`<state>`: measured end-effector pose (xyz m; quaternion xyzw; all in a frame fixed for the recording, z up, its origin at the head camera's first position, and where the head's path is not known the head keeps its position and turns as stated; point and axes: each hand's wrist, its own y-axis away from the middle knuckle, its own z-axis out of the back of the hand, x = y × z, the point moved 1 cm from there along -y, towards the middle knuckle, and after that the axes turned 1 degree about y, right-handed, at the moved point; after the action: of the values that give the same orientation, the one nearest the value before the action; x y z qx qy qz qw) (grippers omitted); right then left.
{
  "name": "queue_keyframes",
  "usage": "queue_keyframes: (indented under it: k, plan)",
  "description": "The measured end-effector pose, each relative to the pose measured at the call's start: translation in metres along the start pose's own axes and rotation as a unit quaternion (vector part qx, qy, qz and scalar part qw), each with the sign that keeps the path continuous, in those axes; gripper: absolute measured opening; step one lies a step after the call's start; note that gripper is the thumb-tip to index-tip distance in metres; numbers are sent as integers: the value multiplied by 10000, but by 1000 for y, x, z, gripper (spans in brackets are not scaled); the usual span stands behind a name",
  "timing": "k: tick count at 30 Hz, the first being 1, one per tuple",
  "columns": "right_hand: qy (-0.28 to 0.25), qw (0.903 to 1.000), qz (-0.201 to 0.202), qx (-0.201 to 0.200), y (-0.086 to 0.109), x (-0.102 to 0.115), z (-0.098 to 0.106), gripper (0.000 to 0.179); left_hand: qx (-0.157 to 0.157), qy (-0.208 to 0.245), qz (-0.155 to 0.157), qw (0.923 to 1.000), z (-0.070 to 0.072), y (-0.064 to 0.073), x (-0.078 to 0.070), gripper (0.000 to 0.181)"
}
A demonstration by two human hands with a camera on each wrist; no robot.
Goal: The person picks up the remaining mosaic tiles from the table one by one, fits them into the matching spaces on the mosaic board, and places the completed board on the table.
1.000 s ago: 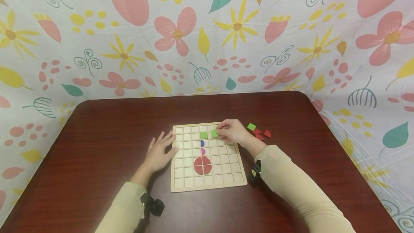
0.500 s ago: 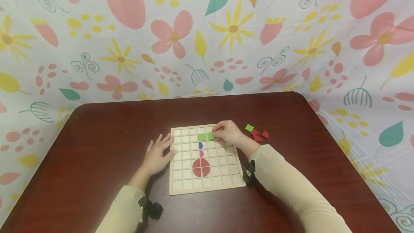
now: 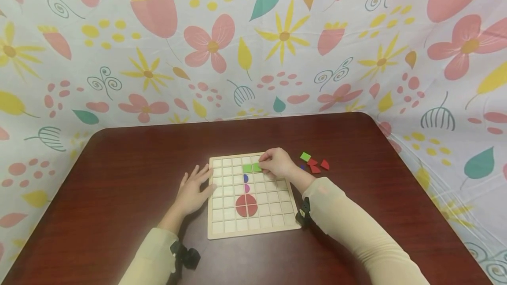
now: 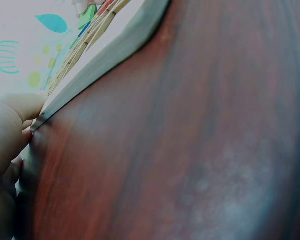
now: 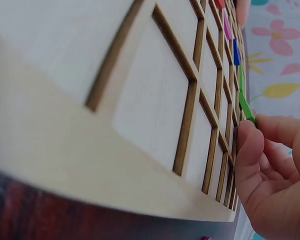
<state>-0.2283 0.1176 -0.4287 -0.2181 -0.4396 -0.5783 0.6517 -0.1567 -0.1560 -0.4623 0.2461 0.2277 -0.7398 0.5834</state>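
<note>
A light wooden grid board [image 3: 253, 233] lies on the table. My right hand [image 3: 277, 162] pinches a green square [image 3: 256, 167] by its right side at the board's upper part; in the right wrist view this green square [image 5: 246, 107] is tilted, with its near edge raised between thumb and fingers. Directly left of it sits another green square [image 3: 247, 168] in a cell. Below come a blue half-disc [image 3: 246, 178], a pink half-disc [image 3: 247, 188] and red quarter-discs [image 3: 240, 211] forming a circle. My left hand [image 3: 192, 192], fingers spread, touches the board's left edge.
Right of the board lie a loose green square [image 3: 305, 156], several red pieces [image 3: 325, 164] and a small blue piece [image 3: 303, 167] partly behind the right forearm. The dark wooden table [image 3: 150, 157] meets a flower-patterned cloth [image 3: 222, 96] at the back.
The right hand has moved left with the green square, closing the gap to the other green square. The left hand stays on the board's edge. The head view has shifted slightly.
</note>
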Motion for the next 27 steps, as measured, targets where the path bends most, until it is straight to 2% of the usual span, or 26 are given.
queue_keyframes:
  k: [13,20,27]
  plan:
    - [387,9992,-69,-95,2,4,-1,19,-8,26,-15,10000,1,1,-2,54]
    - [366,9992,-127,30,3,4,1,22,-44,35,-61,10000,2,0,-1,54]
    - [506,9986,22,134,6,7,4,23,-47,36,-55,10000,1,-1,0,53]
